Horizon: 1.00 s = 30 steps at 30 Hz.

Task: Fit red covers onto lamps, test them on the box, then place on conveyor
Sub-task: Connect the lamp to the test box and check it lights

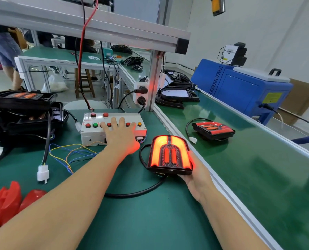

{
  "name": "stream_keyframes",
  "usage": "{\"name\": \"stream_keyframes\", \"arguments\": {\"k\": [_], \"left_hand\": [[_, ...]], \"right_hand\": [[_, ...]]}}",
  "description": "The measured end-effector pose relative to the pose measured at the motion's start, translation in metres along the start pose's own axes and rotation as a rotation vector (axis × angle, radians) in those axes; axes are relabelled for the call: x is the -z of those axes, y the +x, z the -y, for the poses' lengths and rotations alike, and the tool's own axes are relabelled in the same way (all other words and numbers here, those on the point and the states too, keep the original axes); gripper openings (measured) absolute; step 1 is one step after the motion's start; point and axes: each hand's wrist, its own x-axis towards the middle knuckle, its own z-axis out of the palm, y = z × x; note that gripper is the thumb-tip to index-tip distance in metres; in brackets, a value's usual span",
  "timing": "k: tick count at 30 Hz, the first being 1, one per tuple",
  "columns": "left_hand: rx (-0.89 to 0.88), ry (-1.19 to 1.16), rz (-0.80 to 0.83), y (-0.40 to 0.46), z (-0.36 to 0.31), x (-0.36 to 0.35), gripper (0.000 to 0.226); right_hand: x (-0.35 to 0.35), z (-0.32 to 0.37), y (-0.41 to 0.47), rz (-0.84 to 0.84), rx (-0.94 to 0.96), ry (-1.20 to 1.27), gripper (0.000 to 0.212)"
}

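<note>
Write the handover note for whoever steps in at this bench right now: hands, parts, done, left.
Left hand: flat on the test box, fingers spread over its buttons.
Right hand: holds the lit lamp from below, just above the bench, beside the box. Its cable loops across the mat.
Conveyor: one covered lamp, unlit, already lies on it.
Spare red covers: near left corner of the bench. Uncovered lamps: stacked far left.
Done: this lamp has its cover and glows red on test.
Left: finish the test, unplug, put it on the conveyor, then cover the next lamp.
</note>
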Motion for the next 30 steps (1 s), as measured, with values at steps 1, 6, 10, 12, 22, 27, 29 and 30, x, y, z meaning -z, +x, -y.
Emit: {"name": "stream_keyframes", "arguments": {"k": [1, 6, 10, 12, 22, 27, 29, 30], "left_hand": [[-0.002, 0.004, 0.011, 0.0009, 0.0, 0.0014, 0.074], [-0.004, -0.013, 0.026, 0.0003, -0.0021, 0.0029, 0.077], [-0.004, -0.043, 0.033, -0.0004, -0.0009, 0.0019, 0.079], [-0.004, -0.047, 0.041, 0.0, 0.0001, 0.0024, 0.079], [-0.006, -0.02, 0.043, 0.0, 0.0012, 0.004, 0.076], [-0.007, -0.014, 0.046, -0.0017, 0.0027, 0.0031, 0.077], [-0.011, -0.021, 0.058, -0.0029, 0.0032, 0.0047, 0.078], [-0.013, -0.027, 0.067, -0.0039, 0.0035, 0.0062, 0.079]], "right_hand": [[-0.0004, 0.0006, -0.0004, -0.003, -0.005, -0.003, 0.054], [-0.0014, 0.0021, -0.0008, -0.018, -0.009, -0.013, 0.043], [-0.0023, 0.0023, -0.0006, -0.026, -0.022, -0.024, 0.039], [-0.0025, 0.0027, -0.0003, -0.028, -0.027, -0.026, 0.037], [-0.003, 0.0029, 0.0, -0.023, -0.028, -0.02, 0.037], [-0.0031, 0.0023, 0.0009, -0.025, -0.025, -0.007, 0.038], [-0.0029, 0.0026, 0.001, -0.024, -0.031, -0.012, 0.037], [-0.0031, 0.0029, 0.0009, -0.022, -0.034, -0.018, 0.037]]}}
